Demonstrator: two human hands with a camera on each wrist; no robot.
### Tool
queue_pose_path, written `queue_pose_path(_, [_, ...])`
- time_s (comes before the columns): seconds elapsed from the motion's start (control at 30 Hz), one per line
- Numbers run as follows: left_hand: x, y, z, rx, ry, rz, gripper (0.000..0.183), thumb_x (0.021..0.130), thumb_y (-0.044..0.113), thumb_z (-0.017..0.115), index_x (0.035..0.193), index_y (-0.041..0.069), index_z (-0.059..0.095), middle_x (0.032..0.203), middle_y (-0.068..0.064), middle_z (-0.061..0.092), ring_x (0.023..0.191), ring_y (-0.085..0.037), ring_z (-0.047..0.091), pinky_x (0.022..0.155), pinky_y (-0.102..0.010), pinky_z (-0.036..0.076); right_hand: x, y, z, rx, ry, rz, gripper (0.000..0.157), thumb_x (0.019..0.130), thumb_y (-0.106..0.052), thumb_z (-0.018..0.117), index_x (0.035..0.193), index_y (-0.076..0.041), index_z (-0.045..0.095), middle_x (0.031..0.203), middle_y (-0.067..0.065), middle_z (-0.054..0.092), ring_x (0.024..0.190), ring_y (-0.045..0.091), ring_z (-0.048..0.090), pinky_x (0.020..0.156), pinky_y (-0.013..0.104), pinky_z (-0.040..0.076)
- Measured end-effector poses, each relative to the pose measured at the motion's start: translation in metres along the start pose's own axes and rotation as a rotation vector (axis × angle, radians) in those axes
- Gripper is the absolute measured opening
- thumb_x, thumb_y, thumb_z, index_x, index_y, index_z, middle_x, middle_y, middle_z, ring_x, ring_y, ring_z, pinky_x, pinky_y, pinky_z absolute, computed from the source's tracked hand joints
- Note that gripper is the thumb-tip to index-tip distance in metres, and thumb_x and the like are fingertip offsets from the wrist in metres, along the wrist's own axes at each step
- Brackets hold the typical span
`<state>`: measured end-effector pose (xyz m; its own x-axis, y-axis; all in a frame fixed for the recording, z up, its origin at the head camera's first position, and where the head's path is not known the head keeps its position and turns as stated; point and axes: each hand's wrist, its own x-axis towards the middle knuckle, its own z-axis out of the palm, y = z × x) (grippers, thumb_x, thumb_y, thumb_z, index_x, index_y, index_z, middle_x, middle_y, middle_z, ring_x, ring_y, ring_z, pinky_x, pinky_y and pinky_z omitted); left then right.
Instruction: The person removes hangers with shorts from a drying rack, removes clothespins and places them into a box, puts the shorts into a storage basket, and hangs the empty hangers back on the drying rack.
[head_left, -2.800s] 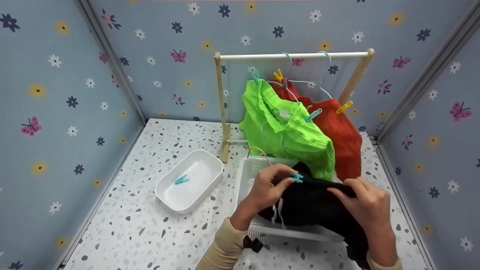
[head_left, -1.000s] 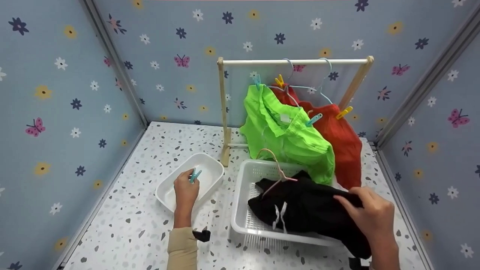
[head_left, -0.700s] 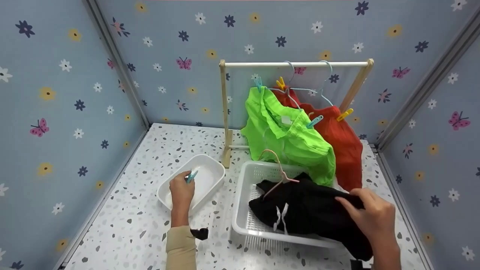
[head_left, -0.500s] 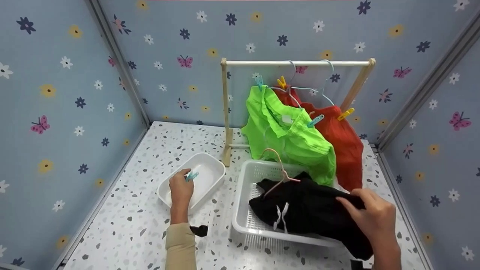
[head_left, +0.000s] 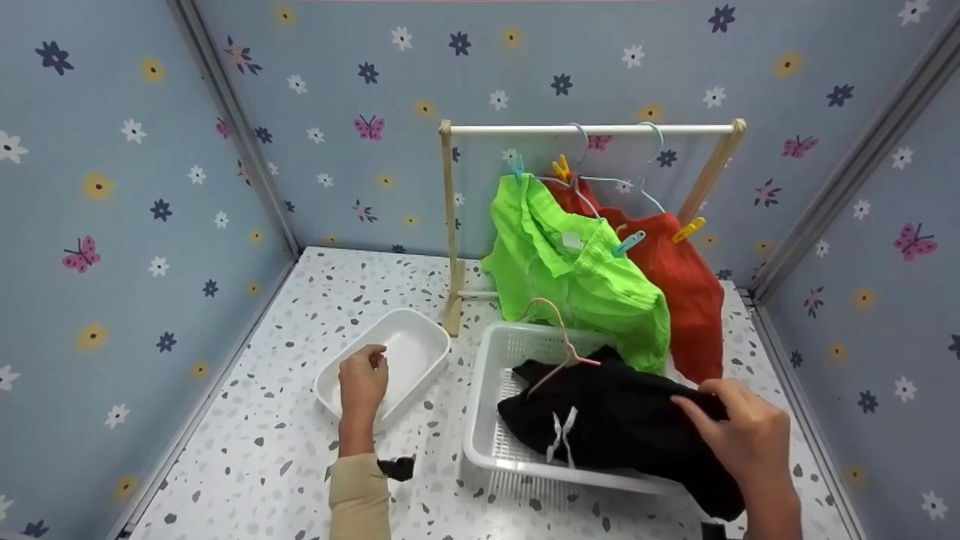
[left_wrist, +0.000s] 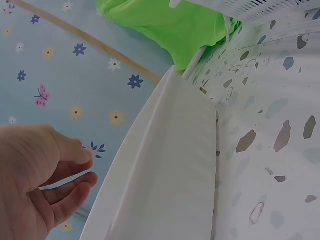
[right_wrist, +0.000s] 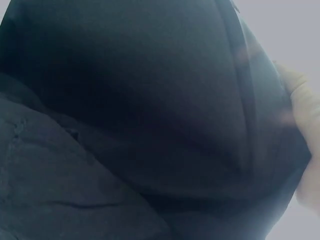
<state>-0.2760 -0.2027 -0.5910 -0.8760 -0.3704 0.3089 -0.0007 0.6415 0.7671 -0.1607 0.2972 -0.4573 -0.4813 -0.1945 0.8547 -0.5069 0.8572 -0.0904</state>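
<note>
My left hand (head_left: pixel 364 376) is over the white plastic tray (head_left: pixel 429 369), its fingers loosely curved. In the left wrist view a gap shows between thumb and fingers of the left hand (left_wrist: pixel 37 182), beside the tray wall (left_wrist: pixel 165 165). Whatever lies in the tray beneath the hand is hidden. My right hand (head_left: pixel 746 431) pinches the waistband of black drawstring pants (head_left: pixel 637 420) between thumb and fingers. The pants lie across a white basket (head_left: pixel 480 442), and a pink hanger (head_left: pixel 568 351) rests on them. Dark cloth (right_wrist: pixel 150 100) fills the right wrist view.
Behind the basket stands a clothes rack with a white rail (head_left: pixel 510 130). Green pants (head_left: pixel 577 277) and red pants (head_left: pixel 675 277) hang there on light-blue hangers, held by blue and yellow clothespins. Patterned walls enclose the speckled table (head_left: pixel 247 450) at the back and both sides.
My left hand has moved from the black pants to the tray with a blue clothespin, which no longer shows at its fingertips. My right hand still pinches the pants.
</note>
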Motion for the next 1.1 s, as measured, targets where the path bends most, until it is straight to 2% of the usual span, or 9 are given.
queue_pose_path(0.23, [-0.009, 0.002, 0.003, -0.013, -0.028, 0.003, 0.015, 0.081, 0.006, 0.059, 0.094, 0.008, 0.067, 0.079, -0.003, 0.063, 0.071, -0.015, 0.058, 0.062, -0.032, 0.046, 0.004, -0.003, -0.001, -0.013, -0.03, -0.001, 0.033, 0.056, -0.03, 0.081, 0.077, -0.01, 0.065, 0.072, -0.002, 0.062, 0.057, 0.016, 0.058, 0.05, 0.031, 0.043])
queue_pose_path(0.37, [-0.018, 0.004, 0.005, -0.022, -0.04, 0.025, 0.014, 0.081, 0.007, 0.059, 0.092, 0.009, 0.068, 0.079, -0.002, 0.063, 0.07, -0.013, 0.058, 0.062, -0.031, 0.046, 0.006, -0.004, -0.001, -0.054, -0.048, -0.01, 0.034, 0.056, -0.034, 0.08, 0.078, -0.011, 0.067, 0.072, -0.002, 0.063, 0.055, 0.017, 0.058, 0.046, 0.032, 0.042])
queue_pose_path(0.53, [-0.031, 0.007, 0.007, -0.015, -0.09, 0.039, 0.013, 0.083, 0.011, 0.059, 0.092, 0.012, 0.068, 0.079, 0.002, 0.063, 0.068, -0.011, 0.056, 0.06, -0.03, 0.045, 0.003, -0.004, 0.002, -0.116, -0.049, -0.015, 0.034, 0.056, -0.038, 0.079, 0.076, -0.012, 0.068, 0.068, 0.0, 0.062, 0.053, 0.02, 0.057, 0.043, 0.035, 0.041])
queue_pose_path(0.67, [-0.04, 0.012, 0.009, -0.013, -0.121, 0.061, 0.012, 0.083, 0.013, 0.059, 0.09, 0.014, 0.069, 0.078, 0.005, 0.063, 0.067, -0.009, 0.055, 0.059, -0.029, 0.045, 0.002, -0.003, 0.004, -0.139, -0.031, -0.012, 0.032, 0.057, -0.039, 0.078, 0.071, -0.012, 0.068, 0.064, 0.0, 0.059, 0.051, 0.02, 0.055, 0.041, 0.035, 0.039])
queue_pose_path(0.83, [-0.05, 0.024, 0.009, -0.004, -0.143, 0.121, 0.012, 0.082, 0.014, 0.059, 0.089, 0.016, 0.069, 0.076, 0.007, 0.062, 0.066, -0.007, 0.054, 0.059, -0.029, 0.044, 0.0, -0.005, 0.006, -0.101, 0.024, -0.026, 0.031, 0.055, -0.039, 0.079, 0.066, -0.013, 0.065, 0.06, -0.002, 0.056, 0.051, 0.019, 0.053, 0.042, 0.035, 0.038])
queue_pose_path(1.1, [-0.055, 0.043, 0.008, -0.037, -0.25, 0.202, 0.013, 0.085, 0.016, 0.057, 0.091, 0.016, 0.068, 0.079, 0.007, 0.062, 0.066, -0.003, 0.053, 0.057, -0.025, 0.044, 0.004, -0.006, 0.002, -0.034, 0.122, -0.041, 0.031, 0.053, -0.037, 0.081, 0.06, -0.012, 0.063, 0.057, -0.003, 0.052, 0.047, 0.017, 0.051, 0.044, 0.031, 0.038])
